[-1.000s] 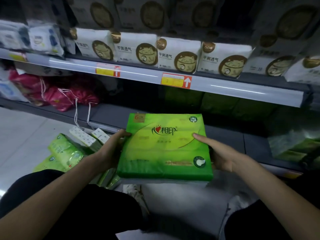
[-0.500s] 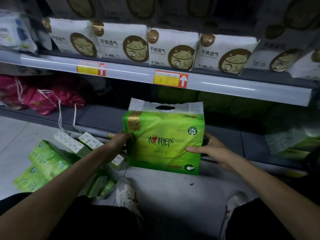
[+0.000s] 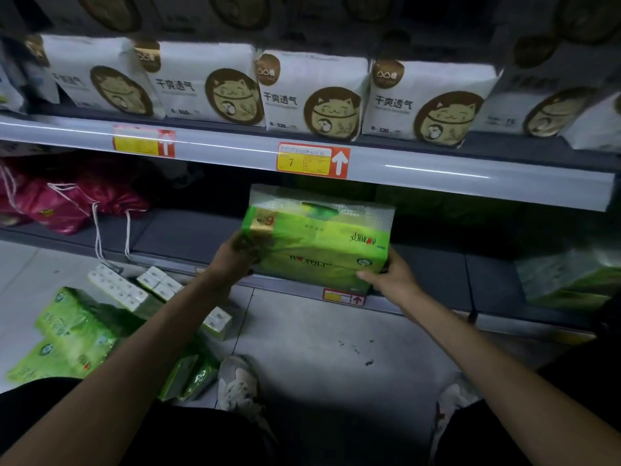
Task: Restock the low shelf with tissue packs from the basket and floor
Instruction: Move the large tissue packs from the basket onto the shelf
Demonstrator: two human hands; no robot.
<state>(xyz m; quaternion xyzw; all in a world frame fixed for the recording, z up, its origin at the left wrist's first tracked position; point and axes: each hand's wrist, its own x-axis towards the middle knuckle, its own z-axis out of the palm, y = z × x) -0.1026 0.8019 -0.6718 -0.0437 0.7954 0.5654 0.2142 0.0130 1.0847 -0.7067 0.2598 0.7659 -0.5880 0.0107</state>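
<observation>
Both hands, left hand (image 3: 232,260) and right hand (image 3: 391,280), grasp the green tissue pack (image 3: 316,243) (print upside down), seemingly above the low shelf (image 3: 188,237).

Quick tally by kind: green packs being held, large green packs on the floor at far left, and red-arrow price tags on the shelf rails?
Held green pack: 1
Large green floor packs: 2
Red-arrow price tags: 3
Total: 6

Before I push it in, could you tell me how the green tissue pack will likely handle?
Probably soft and light: film on the green tissue pack wrinkles where the left hand has its grip. Its glossy wrap may slip, so the right hand holding the other end helps. Flat-sided, it should slide along the low shelf, not roll.
</observation>
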